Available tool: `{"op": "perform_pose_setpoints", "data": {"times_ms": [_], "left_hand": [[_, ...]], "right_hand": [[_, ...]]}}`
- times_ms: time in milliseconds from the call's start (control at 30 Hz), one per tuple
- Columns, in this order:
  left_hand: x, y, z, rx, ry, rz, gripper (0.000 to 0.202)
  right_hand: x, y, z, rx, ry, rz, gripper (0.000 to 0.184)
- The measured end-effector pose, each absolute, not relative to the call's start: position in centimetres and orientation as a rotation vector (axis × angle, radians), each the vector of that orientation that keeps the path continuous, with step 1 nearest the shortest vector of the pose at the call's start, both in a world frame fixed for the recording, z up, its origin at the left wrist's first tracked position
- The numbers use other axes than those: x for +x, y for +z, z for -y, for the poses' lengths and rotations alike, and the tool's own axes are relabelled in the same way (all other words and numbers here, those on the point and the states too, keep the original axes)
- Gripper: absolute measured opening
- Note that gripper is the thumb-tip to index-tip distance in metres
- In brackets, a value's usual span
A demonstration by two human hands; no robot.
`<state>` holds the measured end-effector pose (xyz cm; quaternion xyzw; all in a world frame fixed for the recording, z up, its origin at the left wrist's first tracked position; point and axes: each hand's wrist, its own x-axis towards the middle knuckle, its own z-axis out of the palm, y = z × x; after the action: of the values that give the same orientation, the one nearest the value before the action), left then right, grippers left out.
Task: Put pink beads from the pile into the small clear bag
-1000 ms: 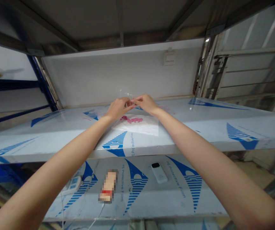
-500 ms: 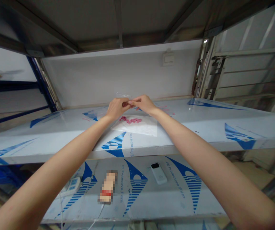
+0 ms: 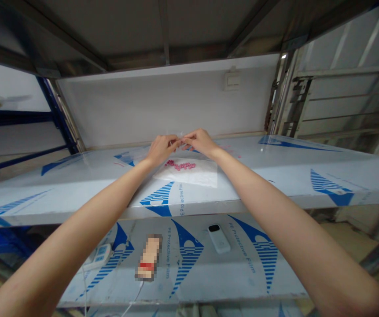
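Over the upper shelf my left hand (image 3: 162, 148) and my right hand (image 3: 200, 141) meet, fingertips almost touching. Both have thumb and fingers pinched together. A small, clear, shiny bit shows between the fingertips, too fine to name. Just below and nearer to me, a cluster of small pink beads (image 3: 185, 166) lies on a flat whitish, partly see-through sheet or bag (image 3: 196, 178). Behind my right hand, more pinkish pieces (image 3: 229, 151) lie on the shelf, partly hidden.
The upper shelf (image 3: 86, 185) is covered in blue-printed protective film. On the lower shelf (image 3: 189, 281) lie a white device with a dark end (image 3: 219, 239), a blurred-out object (image 3: 149, 257) with a cable, and a white power strip (image 3: 100, 257). A metal shelf (image 3: 136, 35) hangs overhead.
My left hand's fingers have uncurled and stretched toward my right fingertips. The clear film above my left hand shows less now. The beads and sheet stay put.
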<state>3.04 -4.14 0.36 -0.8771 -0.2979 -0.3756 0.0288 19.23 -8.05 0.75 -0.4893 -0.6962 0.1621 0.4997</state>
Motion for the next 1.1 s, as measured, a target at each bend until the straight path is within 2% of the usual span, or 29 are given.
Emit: {"op": "perform_pose_setpoints", "data": {"times_ms": [300,467,633,667,767,833,1100], "left_hand": [[4.2,0.0,4.9,-2.384,-1.085,0.975,0.032],[3.1,0.6,4.8,-2.247,-1.115,1.048,0.021],[1.8,1.1,4.9,-2.231,-1.103,0.892,0.02],[1.8,1.0,4.8,-2.222,-1.125,0.828,0.021],[2.4,0.5,4.6,-2.318,-1.083,0.598,0.046],[2.8,0.1,4.4,-2.421,-0.984,0.504,0.056],[2.8,0.1,4.2,-2.412,-0.999,0.577,0.06]], "right_hand": [[19.3,0.5,7.6,-1.198,0.386,1.729,0.022],[20.4,0.4,7.3,-1.258,0.274,1.728,0.019],[20.4,0.4,7.4,-1.21,0.183,1.733,0.018],[20.2,0.4,7.4,-1.195,0.167,1.735,0.019],[20.0,0.3,7.4,-1.151,0.136,1.749,0.019],[20.0,0.2,7.3,-1.144,0.122,1.76,0.018],[19.9,0.1,7.4,-1.158,0.159,1.719,0.012]]}}
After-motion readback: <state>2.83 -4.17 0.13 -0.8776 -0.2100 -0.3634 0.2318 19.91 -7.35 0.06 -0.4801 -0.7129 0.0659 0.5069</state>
